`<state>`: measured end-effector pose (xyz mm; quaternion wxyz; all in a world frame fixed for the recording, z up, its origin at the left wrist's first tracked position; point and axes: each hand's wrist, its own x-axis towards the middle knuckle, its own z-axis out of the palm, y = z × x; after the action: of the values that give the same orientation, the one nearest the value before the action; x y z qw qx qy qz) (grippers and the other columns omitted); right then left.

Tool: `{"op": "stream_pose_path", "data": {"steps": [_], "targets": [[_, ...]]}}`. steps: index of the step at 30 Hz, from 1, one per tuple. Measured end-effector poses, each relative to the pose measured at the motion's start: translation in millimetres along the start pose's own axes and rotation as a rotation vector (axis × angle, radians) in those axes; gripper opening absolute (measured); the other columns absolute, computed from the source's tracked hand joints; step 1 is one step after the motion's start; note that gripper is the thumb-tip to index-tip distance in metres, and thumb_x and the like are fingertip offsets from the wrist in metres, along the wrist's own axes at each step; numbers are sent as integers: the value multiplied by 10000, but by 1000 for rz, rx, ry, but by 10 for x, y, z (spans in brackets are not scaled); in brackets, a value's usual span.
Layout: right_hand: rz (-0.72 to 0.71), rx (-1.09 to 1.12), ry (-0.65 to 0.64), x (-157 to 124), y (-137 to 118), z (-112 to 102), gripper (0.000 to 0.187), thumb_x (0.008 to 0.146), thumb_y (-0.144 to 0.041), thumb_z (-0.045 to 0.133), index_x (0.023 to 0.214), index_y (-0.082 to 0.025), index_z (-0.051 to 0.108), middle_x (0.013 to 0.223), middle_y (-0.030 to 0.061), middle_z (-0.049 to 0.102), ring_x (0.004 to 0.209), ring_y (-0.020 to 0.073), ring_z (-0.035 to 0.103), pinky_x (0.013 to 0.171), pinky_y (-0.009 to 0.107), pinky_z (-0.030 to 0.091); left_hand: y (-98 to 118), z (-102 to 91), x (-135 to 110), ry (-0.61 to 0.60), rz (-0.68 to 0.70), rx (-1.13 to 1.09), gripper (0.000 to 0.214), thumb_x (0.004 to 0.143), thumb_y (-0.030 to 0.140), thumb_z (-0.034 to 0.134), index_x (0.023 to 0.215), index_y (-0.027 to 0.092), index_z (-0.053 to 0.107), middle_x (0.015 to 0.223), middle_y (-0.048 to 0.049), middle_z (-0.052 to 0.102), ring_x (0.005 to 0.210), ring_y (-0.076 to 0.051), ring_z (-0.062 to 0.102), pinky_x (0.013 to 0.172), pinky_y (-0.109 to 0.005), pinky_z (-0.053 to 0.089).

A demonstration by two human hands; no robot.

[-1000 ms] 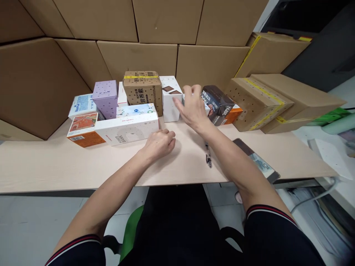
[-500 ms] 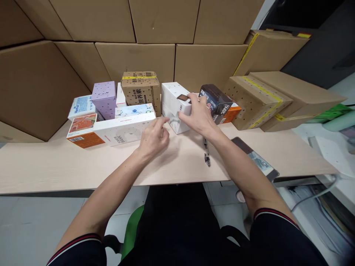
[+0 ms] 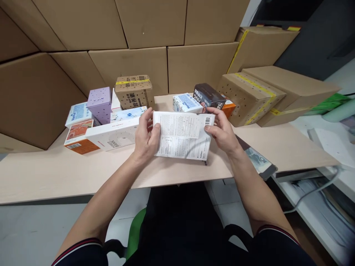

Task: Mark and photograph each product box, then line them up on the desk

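Head view. Grip status: my left hand and right hand are clamped on a white box, one at each end. Both thumbs press on its print-covered face; the fingers wrap behind the ends. The box is held over the middle of the table, just right of the POWER BANK box, its printed face tilted up toward me. It appears raised clear of the surface.

Progress, as judged: pick-up is complete, and the printed face with its barcode is presented for view. Set-down is not yet done. All other boxes are out of my grasp.

Containers: the white box shows no lifted flap; its contents are not visible. Far left, a purple box stands beside a brown carton sealed with yellow tape across its top. Beyond the white box are a blue-and-white box and, to its right, a dark box. Farther right sits a taped carton. Large cartons form the far wall. No container in view shows its inside, so I cannot tell what any holds.
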<state>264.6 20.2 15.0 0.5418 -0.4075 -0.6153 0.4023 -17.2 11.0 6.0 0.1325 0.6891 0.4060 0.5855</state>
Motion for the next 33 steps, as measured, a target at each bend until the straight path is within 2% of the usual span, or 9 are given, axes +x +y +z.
{"op": "stream_pose_path", "data": {"steps": [3,7,12,17,21,26,29,33], "targets": [[38,66,32,26,56,26,582,730,-385,747,1279,-331,562,1307,51,656,1293,309,581,1020,500,544,74,-12,21,-62,-130,-32,518,1029,512,513,1480,257,522,1463,-123,611,1340,-316,582,1154,-518,465],[102,153,97,43,99,79,472,767,-375,695,1225,-314,595,1235,36,699,1215,288,638,996,487,552,120,-8,53,-206,-267,-139,539,1030,588,482,1465,277,552,1512,-103,589,1426,-346,519,1193,-533,426],[128,191,116,33,134,91,405,826,-406,658,1206,-271,633,1095,36,747,1107,274,686,1013,478,544,54,43,30,-253,-418,-327,646,963,570,621,1516,269,473,1415,-123,657,1306,-345,624,1089,-524,526],[121,90,66,-15,114,47,469,898,-520,643,1296,-273,639,1270,50,730,1272,302,633,1138,516,474,-20,89,-7,-220,-487,-445,658,930,547,670,1485,251,476,1230,-125,735,1148,-328,708,957,-495,590],[81,-44,11,-69,43,2,497,955,-598,592,1359,-310,626,1471,34,636,1446,298,512,1247,533,365,-50,82,-1,-203,-403,-421,604,921,551,681,1427,257,530,1222,-121,739,1108,-303,721,936,-470,603],[-5,-1,-39,-97,-8,-12,641,924,-655,622,1459,-312,532,1569,52,556,1482,288,483,1253,515,374,47,11,23,-167,-193,-282,530,968,533,619,1439,307,532,1359,-105,680,1178,-280,687,958,-423,599],[-35,49,-82,-106,-15,-18,735,903,-669,641,1527,-328,456,1617,51,506,1520,280,438,1255,508,374,66,-24,25,-145,-81,-226,585,967,558,598,1496,338,481,1430,-93,633,1241,-294,652,1005,-438,581],[-38,120,-168,-128,-44,-59,834,830,-555,776,1558,-348,426,1669,37,440,1530,283,426,1259,506,373,-46,-41,18,-121,1,-234,713,916,646,622,1553,406,414,1548,-61,533,1405,-344,541,1121,-496,511]]}}
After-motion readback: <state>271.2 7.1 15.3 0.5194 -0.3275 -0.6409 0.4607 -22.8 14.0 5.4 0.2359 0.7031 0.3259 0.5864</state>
